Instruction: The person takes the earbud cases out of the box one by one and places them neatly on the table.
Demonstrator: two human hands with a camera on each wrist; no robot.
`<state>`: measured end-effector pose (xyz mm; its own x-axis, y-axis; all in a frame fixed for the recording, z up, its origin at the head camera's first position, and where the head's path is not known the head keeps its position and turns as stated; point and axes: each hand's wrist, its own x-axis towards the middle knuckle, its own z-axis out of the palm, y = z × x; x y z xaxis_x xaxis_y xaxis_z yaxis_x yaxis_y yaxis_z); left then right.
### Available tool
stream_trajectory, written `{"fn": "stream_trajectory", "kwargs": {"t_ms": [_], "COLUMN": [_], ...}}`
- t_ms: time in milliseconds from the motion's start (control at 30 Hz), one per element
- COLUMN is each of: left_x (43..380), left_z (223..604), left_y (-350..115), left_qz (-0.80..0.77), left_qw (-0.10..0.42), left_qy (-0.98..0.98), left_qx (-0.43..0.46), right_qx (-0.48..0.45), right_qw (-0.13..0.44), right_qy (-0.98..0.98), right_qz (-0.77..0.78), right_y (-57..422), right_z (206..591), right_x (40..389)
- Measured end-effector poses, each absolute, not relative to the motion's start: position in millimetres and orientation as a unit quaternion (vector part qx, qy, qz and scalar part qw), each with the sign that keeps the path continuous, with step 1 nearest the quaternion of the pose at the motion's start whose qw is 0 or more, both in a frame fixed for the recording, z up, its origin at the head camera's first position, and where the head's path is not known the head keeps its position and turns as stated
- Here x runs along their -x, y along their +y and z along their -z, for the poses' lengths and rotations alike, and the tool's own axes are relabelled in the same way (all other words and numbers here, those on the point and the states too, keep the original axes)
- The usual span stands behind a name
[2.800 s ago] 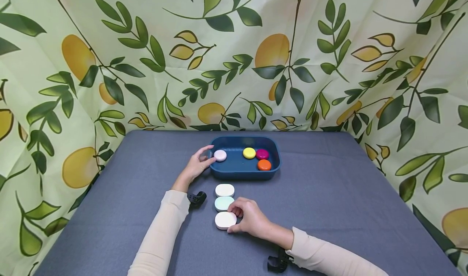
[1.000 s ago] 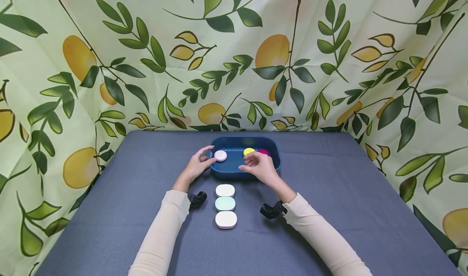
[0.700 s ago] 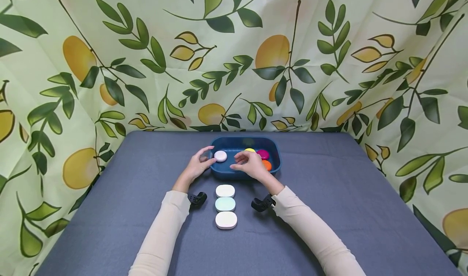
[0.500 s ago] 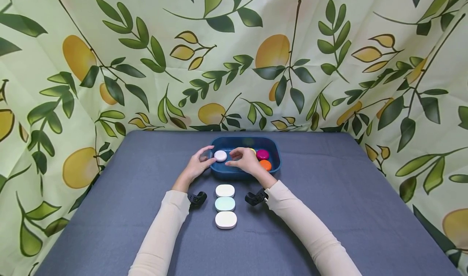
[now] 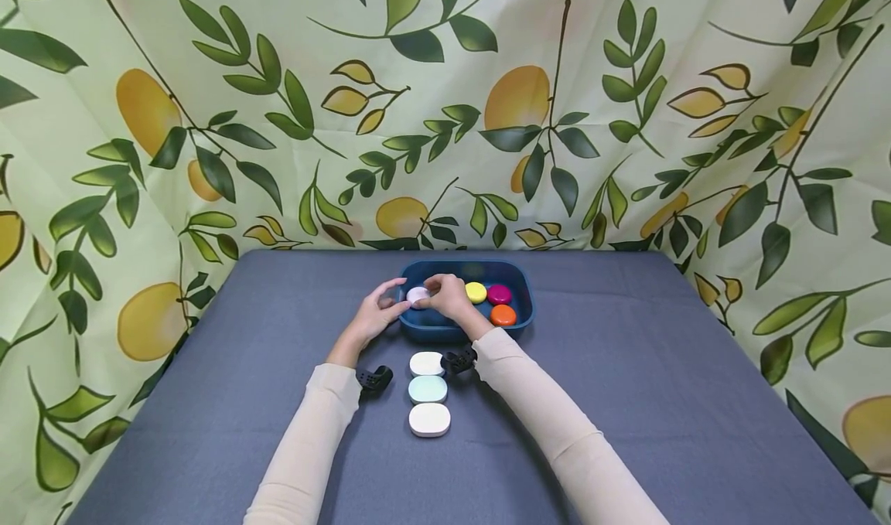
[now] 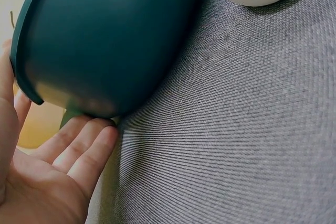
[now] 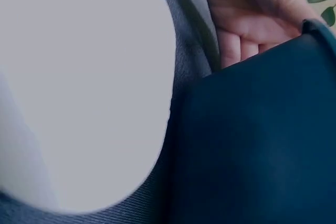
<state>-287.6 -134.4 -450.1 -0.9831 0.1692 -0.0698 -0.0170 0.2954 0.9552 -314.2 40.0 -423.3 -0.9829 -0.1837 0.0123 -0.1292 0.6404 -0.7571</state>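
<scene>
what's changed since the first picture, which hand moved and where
The right hand left the front white oval piece, moved forward over the blue tray, then left to the pale disc; whether it grips the disc is unclear. The left hand stayed at the tray's left end; the yellow disc, magenta disc and orange disc stayed put.

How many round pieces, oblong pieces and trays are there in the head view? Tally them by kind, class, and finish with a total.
Round: 4 (pale piece, yellow piece, magenta piece, orange piece)
Oblong: 3 (far white piece, pale green piece, near white piece)
Blue tray: 1
Total: 8
</scene>
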Motion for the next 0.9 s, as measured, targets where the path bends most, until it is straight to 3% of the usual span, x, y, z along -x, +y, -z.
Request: {"fn": "stream_trajectory", "kwargs": {"t_ms": [333,567,900], "left_x": [286,270,268], "left_z": [444,420,419], "left_y": [-134,-131,-131], "left_qz": [-0.604,-0.604,-0.604], "left_qw": [0.096,0.098,0.104], "left_qy": [0.79,0.79,0.789], "left_qx": [-0.037,-0.043,-0.04], "right_qx": [0.057,0.093,0.103], "right_qw": [0.059,0.069,0.072], "right_qy": [0.911,0.924,0.932], "right_qz": [0.405,0.364,0.339], "right_y": [31,29,29], "right_z": [426,432,433], "right_x": [325,331,330]}}
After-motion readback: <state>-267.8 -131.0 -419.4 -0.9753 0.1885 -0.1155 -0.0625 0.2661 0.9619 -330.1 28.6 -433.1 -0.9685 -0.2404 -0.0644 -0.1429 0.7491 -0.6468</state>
